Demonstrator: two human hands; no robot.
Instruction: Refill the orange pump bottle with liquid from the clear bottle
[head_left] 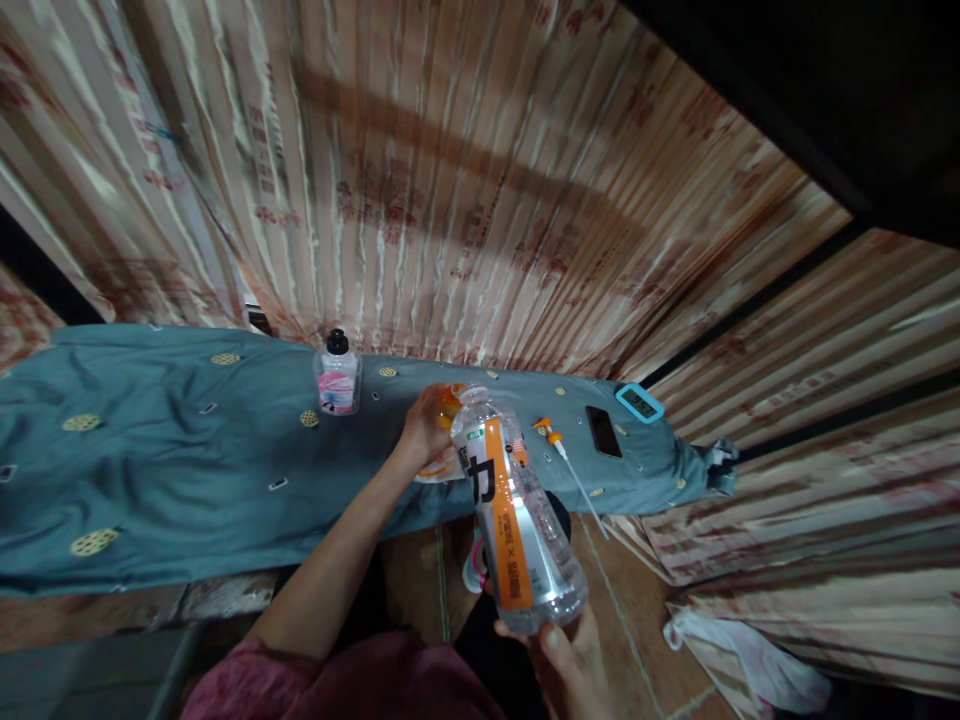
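Observation:
My right hand grips the base of a clear plastic bottle with an orange and white label, tilted so its neck points away from me. Just behind the bottle's neck, my left hand holds a small orange object over the teal cloth. What the orange object is cannot be made out. On the cloth to the right of the hands lies a pump sprayer head with a long white tube.
A small clear bottle with a black cap stands on the cloth at the back. A black phone and a teal-framed timer lie to the right. Striped curtains hang behind. A white bag lies on the floor.

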